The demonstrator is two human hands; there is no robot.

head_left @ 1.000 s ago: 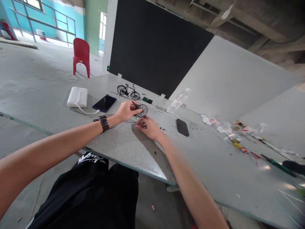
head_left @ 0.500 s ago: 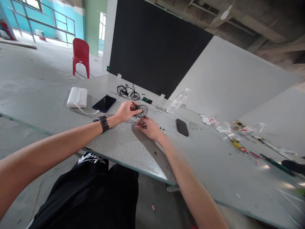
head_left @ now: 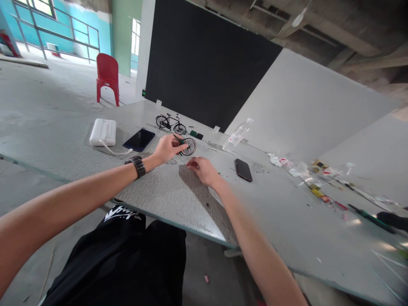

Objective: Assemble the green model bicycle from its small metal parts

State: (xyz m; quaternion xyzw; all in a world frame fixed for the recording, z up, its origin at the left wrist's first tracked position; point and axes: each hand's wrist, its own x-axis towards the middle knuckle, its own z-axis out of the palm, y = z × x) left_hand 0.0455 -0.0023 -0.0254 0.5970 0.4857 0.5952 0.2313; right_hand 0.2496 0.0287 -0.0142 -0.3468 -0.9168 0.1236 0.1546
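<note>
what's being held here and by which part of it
The left hand holds a small spoked wheel with a green part, thumb over the wheel near the hub. Whether the right hand holds anything cannot be told.

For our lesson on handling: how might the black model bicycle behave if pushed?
The model bicycle may roll, standing on two spoked wheels. Its narrow stance suggests it could tip sideways. Its slender build looks fragile.
</note>
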